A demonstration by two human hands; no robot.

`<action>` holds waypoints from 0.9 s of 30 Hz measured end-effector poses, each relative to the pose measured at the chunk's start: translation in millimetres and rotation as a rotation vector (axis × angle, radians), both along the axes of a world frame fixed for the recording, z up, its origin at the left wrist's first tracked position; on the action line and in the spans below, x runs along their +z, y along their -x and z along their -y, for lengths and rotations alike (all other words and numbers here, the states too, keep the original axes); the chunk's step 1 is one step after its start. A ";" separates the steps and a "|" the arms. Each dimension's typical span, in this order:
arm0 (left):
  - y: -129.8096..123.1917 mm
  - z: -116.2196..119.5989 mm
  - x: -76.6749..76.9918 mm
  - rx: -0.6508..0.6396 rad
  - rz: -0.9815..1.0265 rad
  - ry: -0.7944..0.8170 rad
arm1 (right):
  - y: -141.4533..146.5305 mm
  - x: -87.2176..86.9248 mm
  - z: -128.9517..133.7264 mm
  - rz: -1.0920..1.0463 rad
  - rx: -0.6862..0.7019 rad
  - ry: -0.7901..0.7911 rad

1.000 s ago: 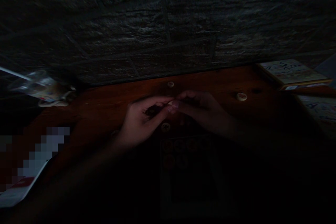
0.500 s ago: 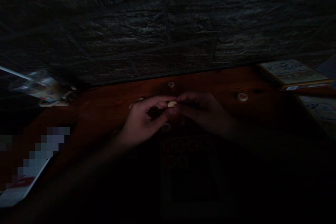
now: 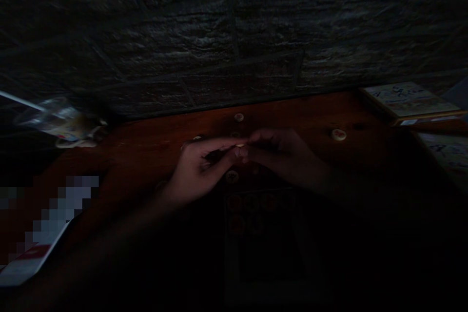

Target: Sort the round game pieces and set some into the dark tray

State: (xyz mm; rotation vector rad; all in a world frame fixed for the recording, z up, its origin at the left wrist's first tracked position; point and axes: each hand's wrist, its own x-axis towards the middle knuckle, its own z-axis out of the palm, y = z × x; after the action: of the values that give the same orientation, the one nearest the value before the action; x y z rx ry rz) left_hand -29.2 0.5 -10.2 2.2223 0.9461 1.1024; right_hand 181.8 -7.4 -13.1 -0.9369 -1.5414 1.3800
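My left hand [image 3: 203, 168] and my right hand [image 3: 285, 156] meet fingertip to fingertip over the wooden table. Pinched between them is a pale round Chinese chess piece [image 3: 240, 146], mostly covered by the fingers. Close below the left fingertips lies another chess piece [image 3: 231, 177] with dark marking. A shallow tray [image 3: 231, 258] nearer to me holds two rows of round pieces, very dim in the shadow. Beyond the hands sits a chess piece [image 3: 239, 117], and a red-marked chess piece [image 3: 339, 134] lies off to the right.
A dark stone-block wall [image 3: 204, 34] rises behind the table [image 3: 310, 112]. At the right are a flat printed box [image 3: 413, 97] and a second box [image 3: 446, 151]. A clear plastic cup [image 3: 69, 122] with a straw stands at left. A blurred-out flat object [image 3: 47, 239] lies lower left.
Between my fingertips the chess piece has tilted and is now more covered. A dim piece has come into sight just beyond the fingers. Both hands stay in nearly the same place.
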 end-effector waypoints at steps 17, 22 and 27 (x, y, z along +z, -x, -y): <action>-1.9 2.7 3.9 -0.071 0.015 0.056 | 0.8 2.6 0.2 0.011 -0.014 0.037; -2.3 1.2 3.8 -0.043 0.036 0.110 | -0.9 -1.3 -0.9 0.032 0.026 -0.036; -2.4 0.7 4.8 -0.001 0.027 0.146 | -1.4 -2.0 -1.7 0.062 0.036 -0.062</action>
State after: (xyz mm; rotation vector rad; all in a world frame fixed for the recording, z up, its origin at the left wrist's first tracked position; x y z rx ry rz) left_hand -26.7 -0.2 -5.4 2.0848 0.9819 1.0266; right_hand 183.2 -5.7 -15.1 -0.9258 -1.6460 1.3310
